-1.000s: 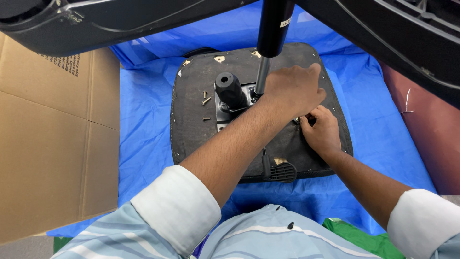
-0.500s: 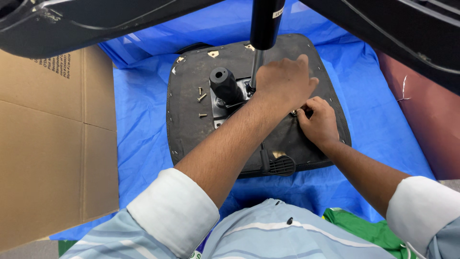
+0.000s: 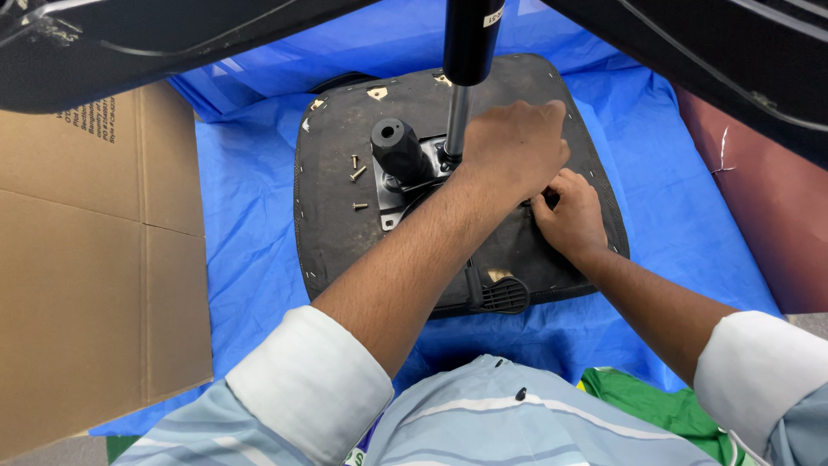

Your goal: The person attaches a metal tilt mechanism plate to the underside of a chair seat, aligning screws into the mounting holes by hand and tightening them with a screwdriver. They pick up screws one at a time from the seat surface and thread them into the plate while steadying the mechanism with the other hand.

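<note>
An upturned black chair seat lies on a blue sheet. A metal mechanism plate with a black socket is mounted at its middle. My left hand reaches across and lies over the plate's right side, fingers curled down on it, next to a gas-lift cylinder. My right hand rests on the seat just below the left one. Its fingertips are tucked under the left hand and hidden. Three loose screws lie on the seat to the left of the plate.
A blue plastic sheet covers the floor. A flattened cardboard box lies to the left. Black chair-base legs cross overhead at the top. A dark red surface is at the right and green cloth near my lap.
Both hands stay in the same spot on the plate. The right fingers have shifted slightly under the left hand. The view has drifted a little.
</note>
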